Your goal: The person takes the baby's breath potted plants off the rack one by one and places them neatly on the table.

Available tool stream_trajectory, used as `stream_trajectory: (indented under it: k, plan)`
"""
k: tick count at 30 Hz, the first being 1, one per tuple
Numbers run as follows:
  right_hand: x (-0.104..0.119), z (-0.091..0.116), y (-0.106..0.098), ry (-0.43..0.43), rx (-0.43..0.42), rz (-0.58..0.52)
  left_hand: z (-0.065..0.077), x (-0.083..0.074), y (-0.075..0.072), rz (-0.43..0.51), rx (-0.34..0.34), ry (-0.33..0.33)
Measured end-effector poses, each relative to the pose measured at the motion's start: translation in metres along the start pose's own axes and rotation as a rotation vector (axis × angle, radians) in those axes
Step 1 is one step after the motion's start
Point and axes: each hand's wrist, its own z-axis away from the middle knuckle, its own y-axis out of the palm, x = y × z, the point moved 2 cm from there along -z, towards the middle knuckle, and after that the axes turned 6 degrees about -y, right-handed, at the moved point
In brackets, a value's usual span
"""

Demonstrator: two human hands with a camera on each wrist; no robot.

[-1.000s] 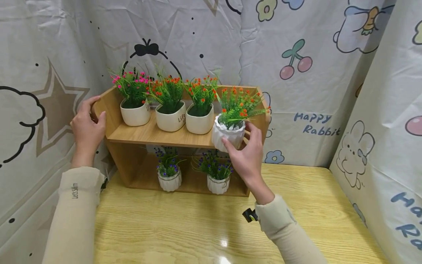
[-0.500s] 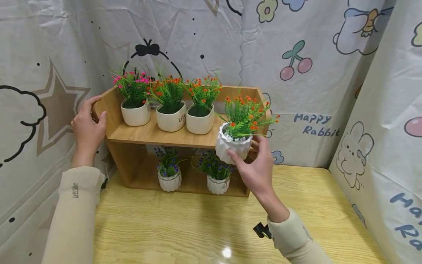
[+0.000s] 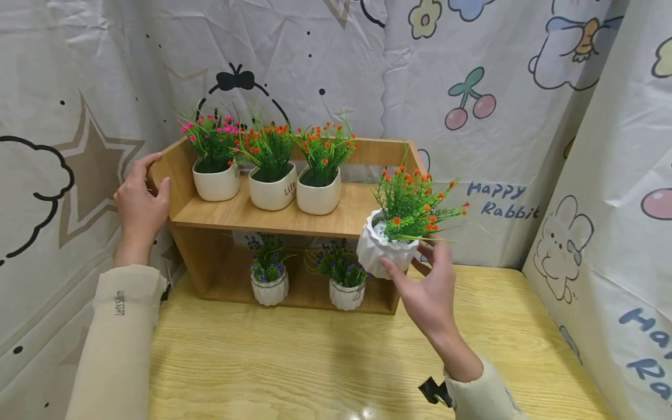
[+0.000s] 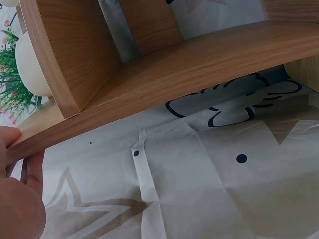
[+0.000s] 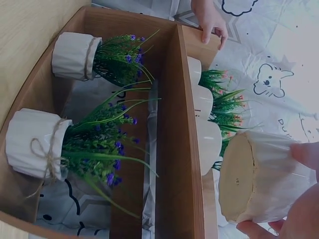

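Observation:
My right hand (image 3: 427, 286) grips a white fluted flowerpot (image 3: 385, 248) with orange flowers, held tilted in the air before the right end of the wooden shelf (image 3: 252, 220). In the right wrist view the underside of this flowerpot (image 5: 238, 180) shows, with fingers on its side. My left hand (image 3: 140, 195) pinches the upper left side panel of the shelf between thumb and fingers. On the top board stand a pink-flowered pot (image 3: 216, 184) and two orange-flowered pots, the left one (image 3: 273, 189) lettered, the right one (image 3: 319, 192) beside it.
Two white pots with purple flowers, the left one (image 3: 270, 289) and the right one (image 3: 346, 294), stand in the lower compartment. The shelf stands on a yellow wood-grain table (image 3: 252, 361). Printed cloth (image 3: 483, 151) hangs behind and at both sides.
My right hand has lifted the fluted flowerpot off the top board's right end and drawn it right, down and toward me, tilting it. The left hand stays on the shelf side.

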Motion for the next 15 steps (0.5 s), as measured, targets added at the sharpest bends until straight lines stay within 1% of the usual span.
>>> stream_trajectory:
  k: [3,8,15]
  plan:
    - [-0.002,0.005,-0.01,-0.014,-0.016,0.002,0.0,0.0,0.0,0.0,0.001,0.006]
    - [-0.004,0.01,-0.027,-0.026,-0.055,0.039,0.0,0.0,0.001,-0.004,-0.005,0.014]
    - [-0.017,0.011,-0.05,0.003,-0.121,0.102,0.0,0.002,0.001,-0.008,-0.015,0.022]
